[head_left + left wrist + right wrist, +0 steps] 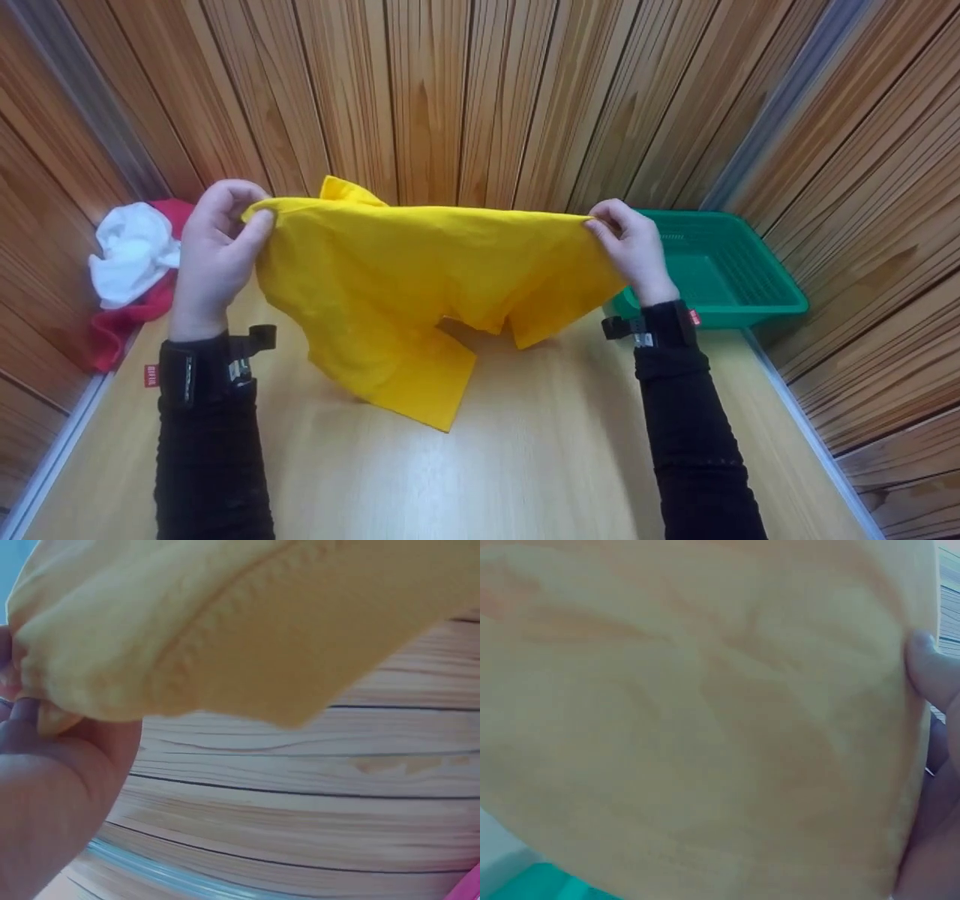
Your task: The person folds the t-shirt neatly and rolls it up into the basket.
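Note:
A yellow garment (390, 270) hangs stretched between both hands, its upper edge almost straight. Short, square-ended flaps hang from its lower side, and a small corner sticks up behind the top edge near the left. My left hand (217, 247) pinches the upper left corner between thumb and fingers. At the opposite corner, my right hand (630, 244) pinches the cloth the same way. A stitched seam crosses the garment (202, 630) in the left wrist view. Creased cloth (705, 727) fills most of the right wrist view, with the thumb (930, 667) on its edge.
A green plastic basket (772, 300) stands at the back right, partly behind the right hand. White cloth (127, 247) and red cloth (112, 337) lie heaped at the back left. Wood-panelled walls (427, 90) enclose the light wooden table (450, 487) at the back and sides.

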A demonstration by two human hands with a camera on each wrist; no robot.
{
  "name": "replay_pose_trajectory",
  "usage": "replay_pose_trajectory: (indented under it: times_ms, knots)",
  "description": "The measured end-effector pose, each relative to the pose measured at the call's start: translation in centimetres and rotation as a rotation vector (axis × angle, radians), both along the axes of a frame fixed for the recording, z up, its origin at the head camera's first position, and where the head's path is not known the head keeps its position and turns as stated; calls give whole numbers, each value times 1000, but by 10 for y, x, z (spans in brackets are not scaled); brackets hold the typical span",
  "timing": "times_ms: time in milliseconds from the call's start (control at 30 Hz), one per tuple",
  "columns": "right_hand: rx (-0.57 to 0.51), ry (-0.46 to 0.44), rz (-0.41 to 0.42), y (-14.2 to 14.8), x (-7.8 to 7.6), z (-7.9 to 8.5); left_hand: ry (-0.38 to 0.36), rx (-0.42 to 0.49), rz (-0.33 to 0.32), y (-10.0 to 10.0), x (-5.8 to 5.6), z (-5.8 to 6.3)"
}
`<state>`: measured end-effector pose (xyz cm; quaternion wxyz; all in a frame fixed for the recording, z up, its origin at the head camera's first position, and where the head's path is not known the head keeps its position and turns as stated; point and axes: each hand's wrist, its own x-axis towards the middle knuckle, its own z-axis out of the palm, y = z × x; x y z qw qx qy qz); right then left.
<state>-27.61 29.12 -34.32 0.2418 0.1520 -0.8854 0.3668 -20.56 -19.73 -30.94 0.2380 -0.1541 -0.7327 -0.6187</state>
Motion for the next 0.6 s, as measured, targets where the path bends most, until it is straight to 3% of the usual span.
replay_pose_trajectory:
  times_ms: [167, 300, 467, 600]
  knots:
    - [45, -1, 33, 9, 7, 11, -39, -123, 125, 0, 1, 1]
    - [172, -52, 64, 14, 9, 21, -86, -268, 229, 0, -2, 2]
    - [383, -88, -11, 13, 2, 32, -112, -479, 342, 1, -16, 0]
    - [440, -70, -64, 10, -5, 35, -110, -582, 402, 1, -29, -3]
